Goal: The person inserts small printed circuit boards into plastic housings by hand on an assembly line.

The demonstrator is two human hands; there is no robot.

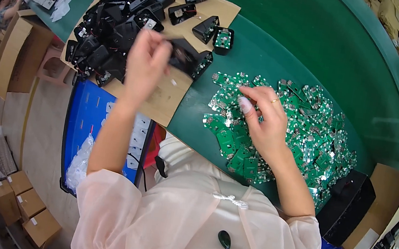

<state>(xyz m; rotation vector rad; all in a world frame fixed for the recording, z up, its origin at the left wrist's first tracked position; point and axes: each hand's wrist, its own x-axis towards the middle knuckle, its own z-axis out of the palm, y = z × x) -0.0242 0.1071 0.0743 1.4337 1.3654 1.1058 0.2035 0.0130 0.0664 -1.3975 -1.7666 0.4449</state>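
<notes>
My left hand [148, 59] is over the brown cardboard sheet, its fingers curled together and slightly blurred. Right beside its fingertips is a black plastic housing [183, 56], smeared by motion; whether the hand grips it is unclear. A large heap of black housings [115, 29], some with thin wires, lies around and behind this hand. One upright housing [223, 40] with a green board inside stands near the sheet's right edge. My right hand [267, 118] hovers at the left side of a pile of green circuit boards [311, 128], thumb and forefinger apart, nothing visible between them.
The cardboard sheet [159, 112] lies on a green tabletop [256, 44] backed by a green panel. A blue tray [85, 110] with plastic bags sits below left. An open carton [379, 209] and a black box [348, 204] stand at right. Another person [6, 8] is at far left.
</notes>
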